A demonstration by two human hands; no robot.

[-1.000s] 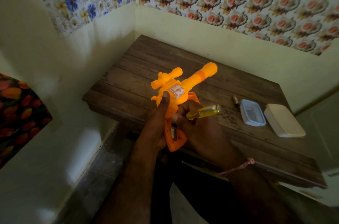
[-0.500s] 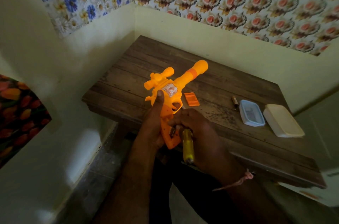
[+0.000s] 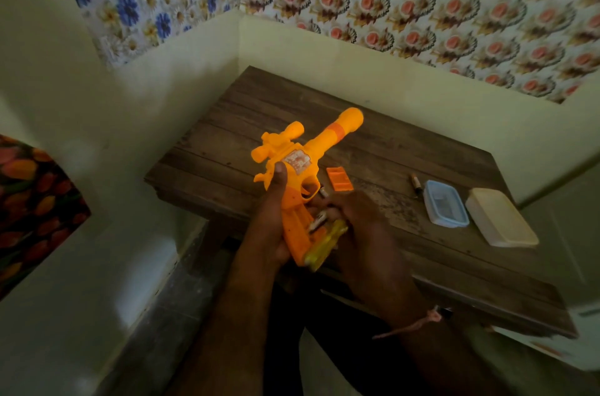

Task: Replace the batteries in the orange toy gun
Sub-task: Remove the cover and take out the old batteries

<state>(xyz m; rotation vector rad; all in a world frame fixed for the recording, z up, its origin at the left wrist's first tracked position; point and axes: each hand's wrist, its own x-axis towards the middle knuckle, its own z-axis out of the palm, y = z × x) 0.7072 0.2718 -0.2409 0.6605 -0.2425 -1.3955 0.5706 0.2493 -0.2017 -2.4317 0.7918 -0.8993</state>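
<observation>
My left hand (image 3: 276, 201) clamped the light, rigid toy gun (image 3: 302, 175) by its handle; right hand (image 3: 354, 227) pinched a slippery battery (image 3: 316, 221).

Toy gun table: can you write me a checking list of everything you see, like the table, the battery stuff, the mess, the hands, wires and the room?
Surface: dark wooden plank table, worn and speckled near the front edge.
Job's things: orange toy gun held up above the table; battery at its open grip; orange battery cover lying on the table; yellow-handled screwdriver; loose battery on the table.
Clutter: clear lidded box; cream box beside it.
Hands: left hand grips the gun; right hand holds the screwdriver, fingers at the battery.
Cables: nothing seen.
Surroundings: cream walls, flowered wallpaper above.
</observation>
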